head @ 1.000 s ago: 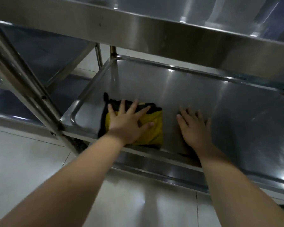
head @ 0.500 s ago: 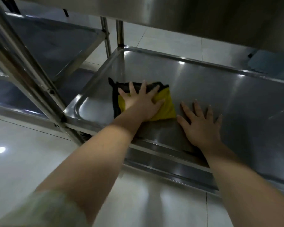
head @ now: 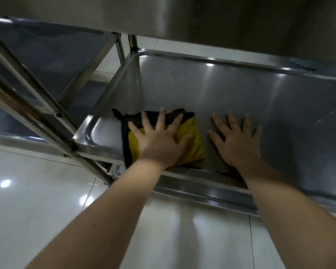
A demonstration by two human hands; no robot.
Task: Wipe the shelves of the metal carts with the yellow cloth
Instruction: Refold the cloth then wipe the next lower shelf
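Observation:
The yellow cloth (head: 194, 144), black-edged and folded, lies on the lower shelf (head: 241, 90) of the metal cart, near its front left corner. My left hand (head: 159, 140) presses flat on the cloth with the fingers spread, covering most of it. Just right of the cloth, my right hand (head: 237, 142) rests palm-down on the bare steel, fingers apart, holding nothing.
The cart's upper shelf (head: 163, 14) hangs low over the hands. A slanting steel post (head: 37, 113) stands at the front left corner. A second metal cart (head: 47, 61) stands directly to the left. Glossy white floor tiles (head: 37, 200) lie below.
My left hand slid the cloth a little away from the shelf's front edge, then back toward it. My right hand stayed planted on the steel. The view has shifted lower under the upper shelf.

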